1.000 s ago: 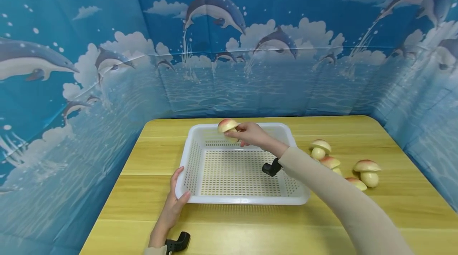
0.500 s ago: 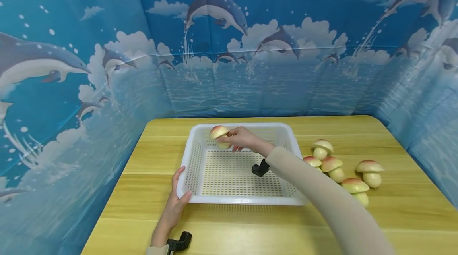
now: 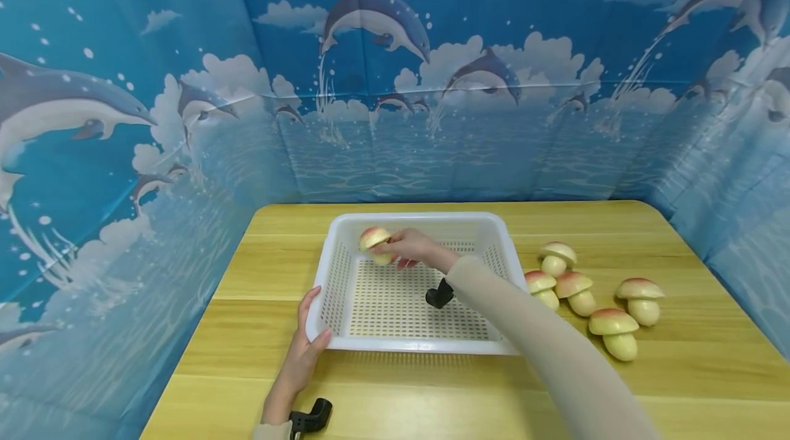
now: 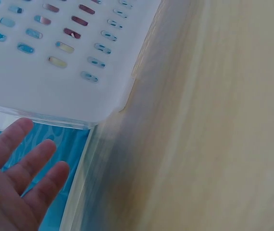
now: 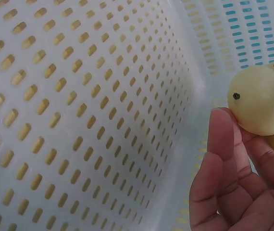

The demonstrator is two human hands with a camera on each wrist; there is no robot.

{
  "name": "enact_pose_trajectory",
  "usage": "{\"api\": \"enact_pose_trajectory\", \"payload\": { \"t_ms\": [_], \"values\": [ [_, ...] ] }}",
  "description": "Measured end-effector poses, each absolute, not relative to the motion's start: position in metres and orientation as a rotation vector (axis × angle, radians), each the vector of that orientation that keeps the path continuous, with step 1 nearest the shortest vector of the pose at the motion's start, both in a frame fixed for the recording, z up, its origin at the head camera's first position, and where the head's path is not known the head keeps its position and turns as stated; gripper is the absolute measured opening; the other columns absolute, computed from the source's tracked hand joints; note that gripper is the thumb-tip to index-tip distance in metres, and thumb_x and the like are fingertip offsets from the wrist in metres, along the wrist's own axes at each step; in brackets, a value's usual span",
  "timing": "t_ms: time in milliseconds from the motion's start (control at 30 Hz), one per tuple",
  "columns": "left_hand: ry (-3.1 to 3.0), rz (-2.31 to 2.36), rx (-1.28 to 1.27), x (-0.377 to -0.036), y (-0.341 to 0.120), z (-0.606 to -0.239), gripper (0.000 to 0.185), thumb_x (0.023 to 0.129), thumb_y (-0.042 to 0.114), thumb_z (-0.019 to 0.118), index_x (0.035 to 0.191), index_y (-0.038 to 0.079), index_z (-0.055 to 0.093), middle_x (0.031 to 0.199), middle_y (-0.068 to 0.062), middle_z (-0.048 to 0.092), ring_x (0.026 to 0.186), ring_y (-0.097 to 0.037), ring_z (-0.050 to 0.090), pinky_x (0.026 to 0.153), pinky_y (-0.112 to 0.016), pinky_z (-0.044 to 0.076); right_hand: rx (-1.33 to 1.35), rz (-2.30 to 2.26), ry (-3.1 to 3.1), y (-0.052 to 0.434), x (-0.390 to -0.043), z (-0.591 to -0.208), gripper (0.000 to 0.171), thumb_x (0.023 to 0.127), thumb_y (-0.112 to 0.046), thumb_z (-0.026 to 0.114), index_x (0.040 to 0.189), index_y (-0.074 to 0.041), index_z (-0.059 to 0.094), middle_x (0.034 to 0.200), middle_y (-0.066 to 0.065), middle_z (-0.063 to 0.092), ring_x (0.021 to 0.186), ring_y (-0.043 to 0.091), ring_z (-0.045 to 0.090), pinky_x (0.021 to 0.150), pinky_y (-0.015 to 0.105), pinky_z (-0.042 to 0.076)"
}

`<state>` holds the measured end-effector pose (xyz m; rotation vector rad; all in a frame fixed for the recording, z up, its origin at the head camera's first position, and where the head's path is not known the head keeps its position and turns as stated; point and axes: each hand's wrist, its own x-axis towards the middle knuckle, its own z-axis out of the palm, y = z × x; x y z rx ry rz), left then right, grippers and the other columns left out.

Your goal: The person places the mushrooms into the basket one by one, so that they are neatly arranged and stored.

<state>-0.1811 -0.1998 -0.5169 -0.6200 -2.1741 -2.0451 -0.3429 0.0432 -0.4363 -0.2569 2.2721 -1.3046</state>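
A white perforated basket (image 3: 481, 221) sits mid-table. My right hand (image 3: 407, 247) reaches into its far left corner and pinches a toy mushroom (image 3: 374, 242) with a pink-red cap and pale stem just above the basket floor. In the right wrist view the fingers (image 5: 223, 159) curl round the mushroom's cream stem (image 5: 259, 98) over the basket's holed floor (image 5: 79, 120). My left hand (image 3: 305, 351) rests flat against the basket's near left corner, thumb on the rim. In the left wrist view the straight fingers (image 4: 17, 168) lie beside the basket's wall (image 4: 55, 72).
Several more toy mushrooms (image 3: 570, 286) lie on the wooden table (image 3: 679, 371) right of the basket. Blue dolphin-print backdrop walls (image 3: 123, 152) enclose the table at the back and sides. Black wrist-camera mounts (image 3: 311, 418) show at both wrists.
My right hand has carried the mushroom leftward and lower into the basket's far left corner. The left hand has stayed at the basket's corner. The head view shifted slightly.
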Motion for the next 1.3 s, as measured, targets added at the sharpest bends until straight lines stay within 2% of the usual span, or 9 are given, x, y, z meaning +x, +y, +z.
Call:
{"api": "enact_pose_trajectory", "payload": {
  "t_ms": [200,333,433,633,767,1067,1300],
  "values": [
    [-2.163,-2.039,-0.621,-0.178,-0.198,-0.518,0.069,0.089,0.010,0.044,0.149,0.016,0.010,0.152,-0.023,0.016,0.129,-0.050,0.028,0.093,-0.061,0.032,-0.269,-1.278,2.317,0.037,-0.339,-0.443,0.036,0.081,-0.048,0.070,0.080,-0.012,0.066,0.085,0.014,0.068,0.077,0.038,0.064,0.053,0.032,0.041],
    [-2.169,-2.028,-0.616,-0.175,-0.197,-0.520,0.069,0.089,0.009,0.044,0.149,0.016,0.010,0.152,-0.023,0.016,0.129,-0.050,0.028,0.093,-0.061,0.032,-0.234,-1.259,2.342,0.033,-0.340,-0.452,0.037,0.079,-0.047,0.072,0.074,-0.011,0.065,0.077,0.013,0.067,0.057,0.026,0.060,0.046,0.028,0.036],
    [-2.171,-2.027,-0.603,-0.173,-0.197,-0.521,0.069,0.089,0.010,0.044,0.149,0.017,0.010,0.152,-0.022,0.016,0.129,-0.050,0.028,0.093,-0.062,0.032,-0.212,-1.237,2.363,0.031,-0.341,-0.458,0.039,0.077,-0.049,0.073,0.069,-0.012,0.062,0.074,0.012,0.067,0.049,0.019,0.057,0.042,0.026,0.033],
    [-2.172,-2.037,-0.575,-0.169,-0.194,-0.524,0.069,0.089,0.011,0.045,0.149,0.019,0.012,0.152,-0.022,0.018,0.128,-0.050,0.030,0.093,-0.060,0.034,-0.230,-1.225,2.370,0.030,-0.336,-0.461,0.041,0.078,-0.050,0.072,0.070,-0.011,0.061,0.075,0.012,0.067,0.051,0.021,0.058,0.043,0.028,0.035],
    [-2.167,-2.033,-0.587,-0.167,-0.193,-0.525,0.069,0.089,0.011,0.045,0.149,0.018,0.011,0.152,-0.022,0.017,0.128,-0.050,0.029,0.093,-0.059,0.033,-0.245,-1.239,2.365,0.030,-0.332,-0.465,0.039,0.080,-0.048,0.071,0.073,-0.010,0.063,0.070,0.009,0.065,0.051,0.019,0.057,0.044,0.028,0.038],
    [-2.172,-2.008,-0.593,-0.161,-0.192,-0.526,0.069,0.089,0.011,0.045,0.149,0.018,0.012,0.151,-0.023,0.018,0.128,-0.050,0.029,0.093,-0.060,0.033,-0.229,-1.253,2.353,0.029,-0.327,-0.475,0.039,0.080,-0.044,0.073,0.066,-0.013,0.053,0.061,0.006,0.056,0.046,0.016,0.053,0.042,0.026,0.038],
    [-2.185,-2.004,-0.580,-0.161,-0.194,-0.526,0.069,0.090,0.012,0.045,0.149,0.020,0.012,0.152,-0.022,0.018,0.129,-0.049,0.029,0.093,-0.060,0.033,-0.237,-1.254,2.379,0.026,-0.325,-0.479,0.039,0.077,-0.045,0.075,0.065,-0.013,0.057,0.061,0.006,0.061,0.045,0.016,0.052,0.040,0.026,0.037]
  ]
}}
